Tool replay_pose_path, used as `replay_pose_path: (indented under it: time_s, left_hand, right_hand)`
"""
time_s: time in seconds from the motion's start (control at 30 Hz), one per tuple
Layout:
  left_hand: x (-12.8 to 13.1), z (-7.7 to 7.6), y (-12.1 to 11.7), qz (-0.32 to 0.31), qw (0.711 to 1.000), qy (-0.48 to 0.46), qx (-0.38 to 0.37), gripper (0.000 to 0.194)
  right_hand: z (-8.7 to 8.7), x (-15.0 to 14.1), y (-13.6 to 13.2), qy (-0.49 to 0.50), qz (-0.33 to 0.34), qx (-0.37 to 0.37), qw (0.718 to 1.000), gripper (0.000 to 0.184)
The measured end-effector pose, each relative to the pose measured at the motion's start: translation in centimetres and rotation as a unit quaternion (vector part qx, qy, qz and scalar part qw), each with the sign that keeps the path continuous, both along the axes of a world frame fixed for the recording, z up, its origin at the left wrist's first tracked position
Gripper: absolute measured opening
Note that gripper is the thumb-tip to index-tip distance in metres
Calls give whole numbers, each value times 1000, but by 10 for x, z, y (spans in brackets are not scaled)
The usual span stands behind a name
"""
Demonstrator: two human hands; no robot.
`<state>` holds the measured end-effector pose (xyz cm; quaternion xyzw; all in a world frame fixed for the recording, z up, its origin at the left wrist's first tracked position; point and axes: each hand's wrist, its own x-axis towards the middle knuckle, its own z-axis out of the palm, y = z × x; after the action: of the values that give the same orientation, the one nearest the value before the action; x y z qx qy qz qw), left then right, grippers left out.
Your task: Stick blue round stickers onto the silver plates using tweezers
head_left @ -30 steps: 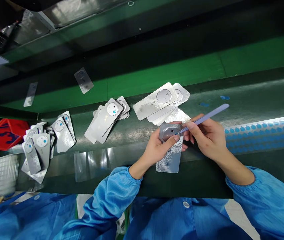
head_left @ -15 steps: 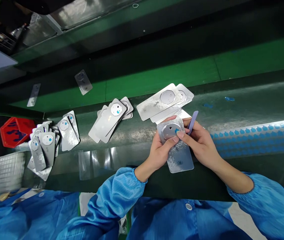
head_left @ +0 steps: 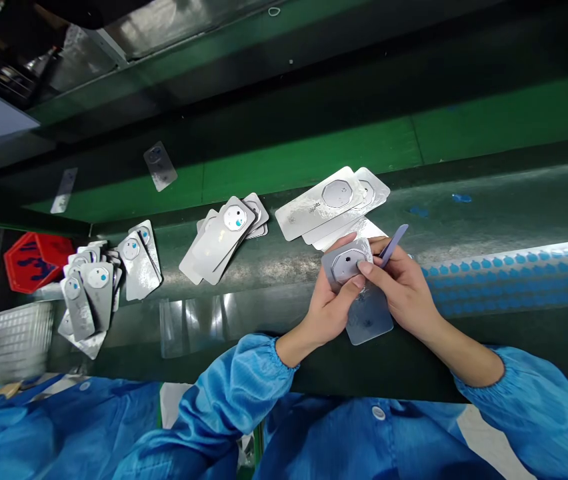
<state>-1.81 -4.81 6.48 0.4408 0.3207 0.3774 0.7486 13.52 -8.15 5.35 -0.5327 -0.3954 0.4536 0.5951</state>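
My left hand [head_left: 331, 303] grips a silvery phone back cover [head_left: 370, 320], thumb on its face near the polygonal camera ring. The cover is tilted, ring end away from me. Resting on the same cover, my right hand [head_left: 407, 283] presses its thumb at the ring's right side. A slim purple tool [head_left: 395, 243] sticks up between the right hand's fingers; its lower end is hidden. Just beyond my hands lies a fanned stack of similar covers [head_left: 314, 205]. Right of my hands, a clear strip carries rows of round blue stickers [head_left: 509, 279].
More phone covers lie in piles left of centre [head_left: 219, 241] and farther left [head_left: 98, 303]. A red octagonal tray [head_left: 34, 263] and a ribbed clear tray [head_left: 17, 340] stand at far left. A clear film [head_left: 197, 327] lies near the front edge. Blue scraps [head_left: 461, 198] dot the right side.
Both hands and the cover have shifted slightly right. The blue spot on the cover's ring no longer shows by my right thumb. The purple tool leans farther right.
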Motion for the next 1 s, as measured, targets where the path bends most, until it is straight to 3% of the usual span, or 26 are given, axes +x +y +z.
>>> replay_pose_path:
  time_s: [0.23, 0.43, 0.53, 0.63, 0.7, 0.83, 1.0]
  left_hand:
    - [-1, 0, 5, -5, 998, -22, -62, 72]
    - [-3, 1, 7, -20, 994, -35, -101, 81]
    - [-4, 3, 9, -48, 988, -62, -134, 82]
    - [-3, 5, 12, -49, 985, -75, -146, 73]
    - [-3, 5, 14, -34, 986, -69, -151, 63]
    - [-2, 6, 15, -23, 985, -66, -159, 52]
    - [-2, 7, 15, -32, 982, -82, -168, 55]
  right_hand:
    - [-2, 2, 0, 35, 5, -11, 999, 34]
    - [-1, 6, -4, 33, 14, -3, 999, 30]
    - [8, 18, -3, -107, -72, 48, 991, 31]
    - [18, 31, -1, -273, -177, 95, 941, 27]
    - [20, 36, 0, -272, -209, 130, 930, 27]
    - [17, 36, 1, -174, -154, 187, 954, 21]
    - [14, 32, -3, -184, -97, 169, 963, 14]
